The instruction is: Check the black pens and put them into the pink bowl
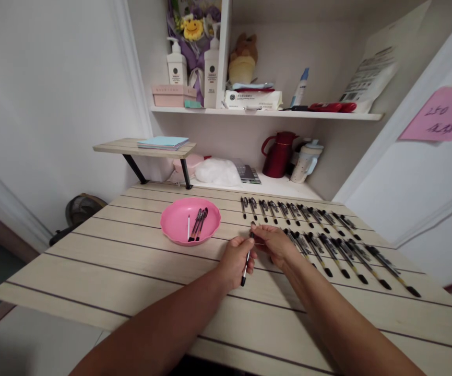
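Above the middle of the table, a pen [247, 258] is held at a slant, its black end pointing down toward me. My left hand [235, 261] is closed around the pen's shaft. At its far end, the thumb and fingers of my right hand [272, 241] pinch the black tip, partly covering it. Just right of my right hand lie two rows of pens with black ends, a far row [283, 210] and a near row [343, 253]. Left of my hands sits a pink scalloped dish [171, 222] holding several dark pen parts [199, 224] and one thin white stick [189, 228].
A small raised shelf [122, 146] with blue paper [163, 142] stands at the table's back left. Behind are a white plastic bag [218, 172], a red jug [278, 155] and a pale cup [306, 163]. An overhead shelf [288, 113] carries bottles and boxes.
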`<state>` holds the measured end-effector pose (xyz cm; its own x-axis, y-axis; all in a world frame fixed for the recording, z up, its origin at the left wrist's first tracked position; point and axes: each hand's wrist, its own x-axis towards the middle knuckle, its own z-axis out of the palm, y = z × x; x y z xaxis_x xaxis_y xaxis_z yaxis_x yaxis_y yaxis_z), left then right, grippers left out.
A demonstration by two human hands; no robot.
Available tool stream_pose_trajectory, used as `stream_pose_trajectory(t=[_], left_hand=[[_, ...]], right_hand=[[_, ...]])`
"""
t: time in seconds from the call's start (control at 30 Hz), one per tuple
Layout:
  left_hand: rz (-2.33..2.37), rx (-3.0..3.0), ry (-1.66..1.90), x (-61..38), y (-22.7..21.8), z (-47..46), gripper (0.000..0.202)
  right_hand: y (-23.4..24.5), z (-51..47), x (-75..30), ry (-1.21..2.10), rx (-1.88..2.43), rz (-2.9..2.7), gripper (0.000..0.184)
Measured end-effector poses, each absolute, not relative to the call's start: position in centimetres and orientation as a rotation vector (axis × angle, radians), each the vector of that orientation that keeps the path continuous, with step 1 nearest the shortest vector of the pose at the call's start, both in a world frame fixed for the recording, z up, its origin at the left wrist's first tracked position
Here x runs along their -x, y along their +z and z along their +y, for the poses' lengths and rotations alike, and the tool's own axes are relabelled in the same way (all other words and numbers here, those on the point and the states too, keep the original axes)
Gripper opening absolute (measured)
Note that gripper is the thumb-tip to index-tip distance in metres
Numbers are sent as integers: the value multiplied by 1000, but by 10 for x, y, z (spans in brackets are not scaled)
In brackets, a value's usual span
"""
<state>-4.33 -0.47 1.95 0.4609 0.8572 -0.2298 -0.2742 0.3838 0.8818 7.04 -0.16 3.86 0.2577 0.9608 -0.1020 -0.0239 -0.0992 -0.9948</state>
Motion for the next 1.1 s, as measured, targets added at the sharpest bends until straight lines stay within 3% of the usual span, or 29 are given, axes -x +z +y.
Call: stream_pose_trajectory(t=[0.1, 0.3, 0.53, 0.8, 1.1], left_hand=[[783, -882, 813, 44, 20, -5, 33], [772, -886, 816, 44, 21, -6, 29], [763, -869, 792, 44, 21, -5, 30], [764, -922, 808, 44, 20, -6, 30], [718, -913, 722, 46, 20, -6, 26]], right_hand=[[41, 1, -72, 1225, 1360, -870, 23], [47, -2, -72, 1224, 1448, -841, 30], [45, -1, -72, 1283, 1316, -853, 14], [40, -4, -71, 1334, 1290, -908, 30], [36, 5, -73, 1229, 1078, -763, 14]])
